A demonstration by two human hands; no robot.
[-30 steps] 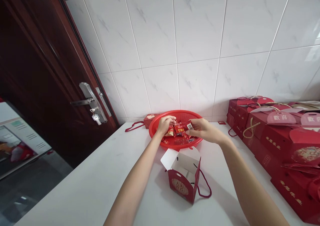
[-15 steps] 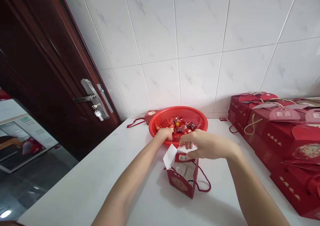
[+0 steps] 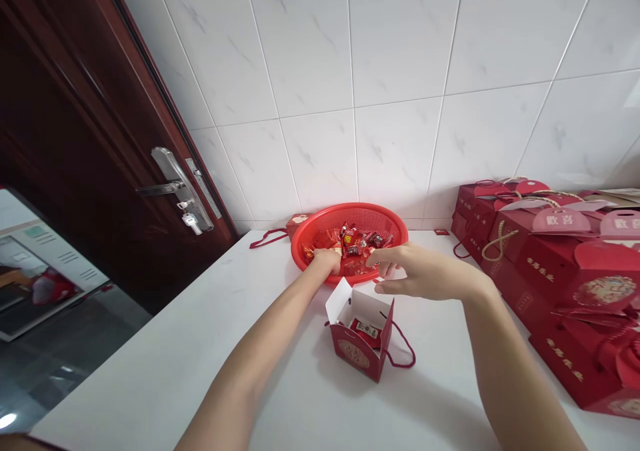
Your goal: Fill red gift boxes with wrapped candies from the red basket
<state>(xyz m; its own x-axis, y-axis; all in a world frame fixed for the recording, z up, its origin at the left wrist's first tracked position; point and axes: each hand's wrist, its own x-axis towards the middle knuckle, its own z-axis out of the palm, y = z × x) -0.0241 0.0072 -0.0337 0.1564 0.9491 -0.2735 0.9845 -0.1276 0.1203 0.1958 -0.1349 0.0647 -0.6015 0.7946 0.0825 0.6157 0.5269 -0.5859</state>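
Observation:
A red gift box (image 3: 356, 352) with a white inside and a dark red cord handle stands on the table, its top flaps up. Inside it lies a red packet (image 3: 367, 332) with a pale label. Behind the box is a red plastic basket (image 3: 383, 216) holding several wrapped candies (image 3: 353, 243). My left hand (image 3: 327, 261) reaches over the basket's near left rim into the candies, its fingers hidden. Above the basket's near right rim, just behind the box, hovers my right hand (image 3: 420, 271). Its thumb and fingers are apart, with nothing between them.
Several red gift boxes (image 3: 545, 271) with rope handles are stacked along the right. A small red box (image 3: 296, 224) with a cord (image 3: 267, 239) sits behind the basket's left side. The tiled wall (image 3: 320, 164) closes off the back, and a dark wooden door (image 3: 100, 138) stands at the left.
My right hand has let go of the red packet, which now lies in the box, and has moved up and away toward the basket. My left hand stays in the basket.

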